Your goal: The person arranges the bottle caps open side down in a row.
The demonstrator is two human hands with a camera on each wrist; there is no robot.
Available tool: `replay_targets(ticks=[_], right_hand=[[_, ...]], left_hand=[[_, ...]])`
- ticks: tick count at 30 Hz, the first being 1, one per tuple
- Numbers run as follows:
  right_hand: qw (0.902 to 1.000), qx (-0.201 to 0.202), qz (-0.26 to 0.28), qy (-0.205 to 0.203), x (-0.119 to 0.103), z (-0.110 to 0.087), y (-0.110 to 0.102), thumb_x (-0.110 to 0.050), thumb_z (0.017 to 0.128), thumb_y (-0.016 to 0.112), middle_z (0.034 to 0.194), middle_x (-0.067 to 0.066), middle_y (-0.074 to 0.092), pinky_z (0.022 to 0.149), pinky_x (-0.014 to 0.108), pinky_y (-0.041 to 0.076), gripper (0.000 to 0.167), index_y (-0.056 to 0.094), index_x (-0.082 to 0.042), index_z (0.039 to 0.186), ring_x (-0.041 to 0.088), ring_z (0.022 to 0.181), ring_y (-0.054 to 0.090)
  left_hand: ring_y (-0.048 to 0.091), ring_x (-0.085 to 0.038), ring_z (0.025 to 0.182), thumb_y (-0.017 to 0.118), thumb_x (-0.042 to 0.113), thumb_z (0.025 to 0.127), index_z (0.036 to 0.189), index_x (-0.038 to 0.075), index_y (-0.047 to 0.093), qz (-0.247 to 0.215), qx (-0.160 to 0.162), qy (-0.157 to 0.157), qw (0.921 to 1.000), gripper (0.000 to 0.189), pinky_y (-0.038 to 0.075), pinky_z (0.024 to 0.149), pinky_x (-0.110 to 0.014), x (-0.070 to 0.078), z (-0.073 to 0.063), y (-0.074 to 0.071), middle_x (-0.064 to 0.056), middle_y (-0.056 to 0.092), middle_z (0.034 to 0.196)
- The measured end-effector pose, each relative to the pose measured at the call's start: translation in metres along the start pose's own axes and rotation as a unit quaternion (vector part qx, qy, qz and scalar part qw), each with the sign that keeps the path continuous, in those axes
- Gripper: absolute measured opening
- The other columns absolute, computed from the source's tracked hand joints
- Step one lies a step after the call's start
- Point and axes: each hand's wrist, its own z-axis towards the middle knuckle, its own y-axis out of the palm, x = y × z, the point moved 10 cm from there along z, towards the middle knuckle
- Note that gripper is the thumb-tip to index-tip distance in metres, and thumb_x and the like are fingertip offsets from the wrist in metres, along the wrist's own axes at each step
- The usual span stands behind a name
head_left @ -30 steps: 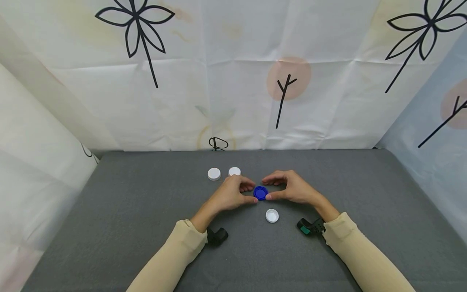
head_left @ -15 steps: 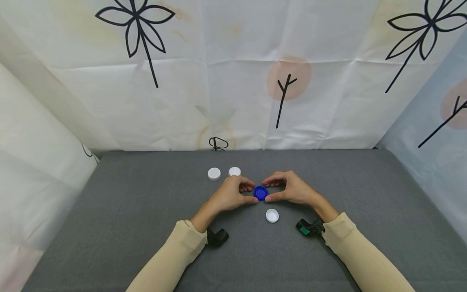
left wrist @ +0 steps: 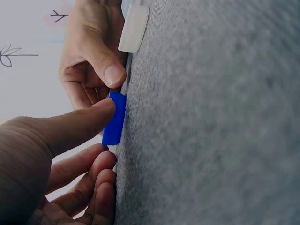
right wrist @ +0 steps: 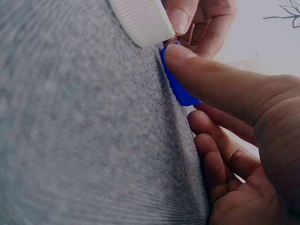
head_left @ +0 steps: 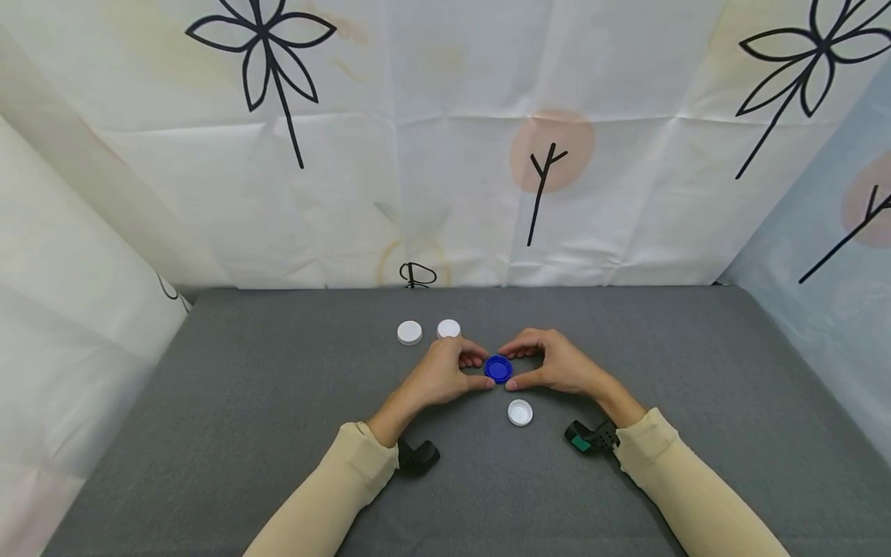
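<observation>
A round blue bottle cap [head_left: 498, 370] lies on the grey cloth with its recessed side up. My left hand [head_left: 445, 372] grips it from the left, the thumb on its near edge and the index finger at the far edge. From the right my right hand [head_left: 557, 362] holds the same cap, thumb at the near rim, fingertips at the far side. In the left wrist view the left thumb overlaps the blue cap's side [left wrist: 115, 124]. The right thumb covers part of the blue cap [right wrist: 180, 89] in the right wrist view. The remaining fingers of both hands are curled near the cloth.
A white cap [head_left: 520, 413], hollow side up, lies just in front of the blue one. Two more white caps, one at the left [head_left: 409, 333] and one beside it [head_left: 448, 329], sit behind the left hand. A patterned white curtain [head_left: 445, 155] hangs behind the grey table [head_left: 278, 371].
My right thumb has slid slightly along the blue cap's edge toward the near side. The left hand and the caps have stayed in place.
</observation>
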Motion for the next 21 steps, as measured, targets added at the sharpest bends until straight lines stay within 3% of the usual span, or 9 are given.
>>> replay_targets(ticks=[12, 21], right_hand=[[0.9997, 0.002, -0.014, -0.018, -0.009, 0.001, 0.002, -0.016, 0.079, 0.089, 0.103, -0.001, 0.070, 0.085, 0.034, 0.051, 0.039, 0.076, -0.008, 0.115, 0.020, 0.097, 0.064], [0.9990, 0.024, 0.014, -0.035, -0.025, 0.000, -0.006, -0.008, 0.082, 0.086, 0.105, 0.004, 0.070, 0.085, 0.039, 0.055, 0.038, 0.073, -0.003, 0.118, 0.024, 0.095, 0.066]], left_hand=[[0.058, -0.011, 0.080, 0.089, 0.018, 0.080, 0.102, 0.007, 0.078, 0.005, 0.025, -0.005, 0.9997, 0.027, 0.048, 0.072, -0.025, 0.000, -0.002, 0.000, 0.002, 0.066, 0.086], [0.066, -0.015, 0.085, 0.087, 0.013, 0.082, 0.106, 0.001, 0.075, -0.056, 0.039, 0.019, 0.9975, 0.029, 0.055, 0.077, -0.026, 0.011, -0.005, -0.014, -0.004, 0.071, 0.091]])
